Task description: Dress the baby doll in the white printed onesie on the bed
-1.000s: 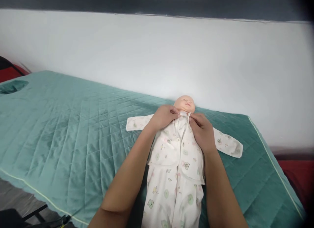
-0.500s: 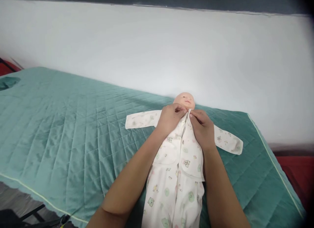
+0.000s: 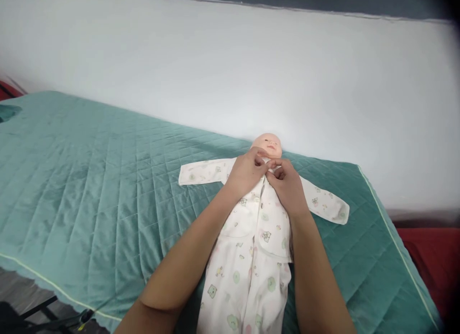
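Observation:
A baby doll (image 3: 267, 143) lies on its back on the green quilted cover, its head toward the wall and its arms spread out. It wears a white baby jacket (image 3: 271, 219) printed with small bears, over matching trousers (image 3: 237, 286). My left hand (image 3: 249, 170) pinches the jacket's front edge just under the doll's chin. Close against it, my right hand (image 3: 285, 183) pinches the other front edge, fingertips almost touching the left ones. What lies between the fingertips is mostly hidden. Lower down, the jacket's front shows a gap along the middle.
The green quilted cover (image 3: 108, 180) spreads far to the left and has a light piped edge. Behind it rises a white wall (image 3: 215, 65). Red material (image 3: 427, 257) shows at the right, and a dark metal stand (image 3: 43, 307) is at the lower left.
My hands have come closer together at the collar, bringing the jacket's two front edges together. The whole view has shifted slightly, so the doll sits a little further left.

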Tool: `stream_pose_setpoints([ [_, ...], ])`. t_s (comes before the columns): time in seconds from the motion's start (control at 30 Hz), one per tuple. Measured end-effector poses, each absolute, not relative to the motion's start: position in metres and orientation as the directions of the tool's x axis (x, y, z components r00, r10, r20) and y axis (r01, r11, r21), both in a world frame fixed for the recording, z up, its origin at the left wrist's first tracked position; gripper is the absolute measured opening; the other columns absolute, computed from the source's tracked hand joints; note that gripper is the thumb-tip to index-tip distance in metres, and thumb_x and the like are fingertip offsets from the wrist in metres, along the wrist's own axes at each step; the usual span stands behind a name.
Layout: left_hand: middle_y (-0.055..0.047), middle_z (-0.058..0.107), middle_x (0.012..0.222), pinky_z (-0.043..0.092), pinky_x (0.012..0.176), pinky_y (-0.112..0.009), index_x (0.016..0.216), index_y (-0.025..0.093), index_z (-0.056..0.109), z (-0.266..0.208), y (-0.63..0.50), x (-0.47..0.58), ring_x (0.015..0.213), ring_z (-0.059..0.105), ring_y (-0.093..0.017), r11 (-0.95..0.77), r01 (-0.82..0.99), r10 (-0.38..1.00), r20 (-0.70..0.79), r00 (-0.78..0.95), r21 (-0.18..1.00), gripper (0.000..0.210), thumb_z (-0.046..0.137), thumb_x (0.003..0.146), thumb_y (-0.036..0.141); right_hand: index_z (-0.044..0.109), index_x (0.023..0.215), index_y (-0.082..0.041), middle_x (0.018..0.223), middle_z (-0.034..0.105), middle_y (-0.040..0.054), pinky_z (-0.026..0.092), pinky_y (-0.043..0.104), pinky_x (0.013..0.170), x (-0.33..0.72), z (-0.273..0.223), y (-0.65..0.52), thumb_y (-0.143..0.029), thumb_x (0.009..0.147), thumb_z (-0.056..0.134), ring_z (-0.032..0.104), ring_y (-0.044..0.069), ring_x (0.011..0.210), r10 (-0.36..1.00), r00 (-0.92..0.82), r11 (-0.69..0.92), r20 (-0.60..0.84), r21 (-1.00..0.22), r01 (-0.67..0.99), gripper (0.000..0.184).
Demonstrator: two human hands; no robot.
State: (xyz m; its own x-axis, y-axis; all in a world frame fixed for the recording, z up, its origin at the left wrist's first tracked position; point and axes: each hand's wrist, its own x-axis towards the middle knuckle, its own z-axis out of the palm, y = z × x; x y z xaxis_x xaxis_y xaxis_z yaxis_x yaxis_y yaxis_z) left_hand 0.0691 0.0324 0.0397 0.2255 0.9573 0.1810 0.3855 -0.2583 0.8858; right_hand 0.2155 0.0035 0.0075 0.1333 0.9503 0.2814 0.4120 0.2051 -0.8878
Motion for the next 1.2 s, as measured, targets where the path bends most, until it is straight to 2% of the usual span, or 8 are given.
stream_pose_setpoints([
  [0.1,0.0,0.069,0.086,0.048,0.072,-0.027,0.113,0.023,0.066,0.038,0.033,0.07,0.08,0.065,-0.017,-0.272,0.408,0.956,0.197,0.217,0.872,0.024,0.064,0.09,0.022,0.061,0.1,-0.021,0.098,0.057,-0.0011,0.039,0.025,0.067,0.214,0.007,0.003,-0.028,0.082,0.061,0.044,0.009,0.066,0.951,0.12,0.216,0.284,-0.892,0.398,0.02],
  [0.23,-0.001,0.069,0.09,0.049,0.076,-0.026,0.118,0.021,0.065,0.036,0.036,0.067,0.082,0.065,-0.015,-0.214,0.283,0.962,0.151,0.229,0.935,0.036,0.064,0.083,0.011,0.059,0.101,-0.021,0.098,0.056,-0.0011,0.038,0.025,0.067,0.213,0.007,0.003,-0.034,0.083,0.065,0.044,0.009,0.067,0.953,0.133,0.203,0.273,-0.897,0.393,0.023],
  [0.43,-0.003,0.068,0.094,0.05,0.077,-0.024,0.125,0.017,0.064,0.038,0.038,0.063,0.085,0.065,-0.015,-0.145,0.139,0.949,0.098,0.299,0.98,0.045,0.065,0.08,0.01,0.059,0.106,-0.021,0.074,0.046,-0.0046,0.033,0.025,0.063,0.214,0.008,0.003,-0.036,0.082,0.066,0.041,0.01,0.063,0.965,0.122,0.176,0.23,-0.922,0.344,0.03],
  [0.6,-0.001,0.067,0.092,0.048,0.076,-0.026,0.111,0.02,0.072,0.036,0.038,0.066,0.08,0.062,-0.015,-0.224,0.283,0.955,0.153,0.255,0.932,0.035,0.061,0.08,0.009,0.059,0.104,-0.022,0.069,0.042,-0.0056,0.031,0.025,0.062,0.215,0.009,0.002,-0.033,0.081,0.065,0.04,0.01,0.062,0.973,0.128,0.137,0.194,-0.925,0.355,0.027],
  [0.9,-0.005,0.069,0.107,0.049,0.088,-0.032,0.097,0.021,0.074,0.033,0.039,0.069,0.095,0.064,-0.019,-0.326,0.456,0.944,0.262,0.201,0.828,0.028,0.051,0.088,0.008,0.064,0.105,-0.021,0.081,0.055,-0.0014,0.036,0.025,0.063,0.218,0.004,0.006,-0.035,0.079,0.065,0.044,0.011,0.065,0.966,0.155,0.139,0.208,-0.918,0.371,0.03],
  [1.07,-0.005,0.066,0.109,0.049,0.095,-0.033,0.101,0.021,0.075,0.03,0.038,0.069,0.1,0.063,-0.02,-0.419,0.509,0.908,0.35,0.23,0.752,0.027,0.051,0.093,0.011,0.067,0.102,-0.019,0.092,0.061,0.0018,0.041,0.026,0.071,0.217,0.003,0.006,-0.035,0.081,0.061,0.051,0.013,0.074,0.948,0.185,0.193,0.26,-0.929,0.314,0.027],
  [1.2,-0.005,0.063,0.11,0.049,0.093,-0.032,0.113,0.024,0.075,0.029,0.034,0.068,0.103,0.062,-0.02,-0.466,0.532,0.885,0.375,0.277,0.707,0.031,0.05,0.097,0.016,0.066,0.1,-0.019,0.089,0.061,0.0009,0.041,0.026,0.072,0.216,0.0,0.004,-0.034,0.083,0.06,0.053,0.013,0.075,0.933,0.229,0.21,0.279,-0.936,0.284,0.023],
])
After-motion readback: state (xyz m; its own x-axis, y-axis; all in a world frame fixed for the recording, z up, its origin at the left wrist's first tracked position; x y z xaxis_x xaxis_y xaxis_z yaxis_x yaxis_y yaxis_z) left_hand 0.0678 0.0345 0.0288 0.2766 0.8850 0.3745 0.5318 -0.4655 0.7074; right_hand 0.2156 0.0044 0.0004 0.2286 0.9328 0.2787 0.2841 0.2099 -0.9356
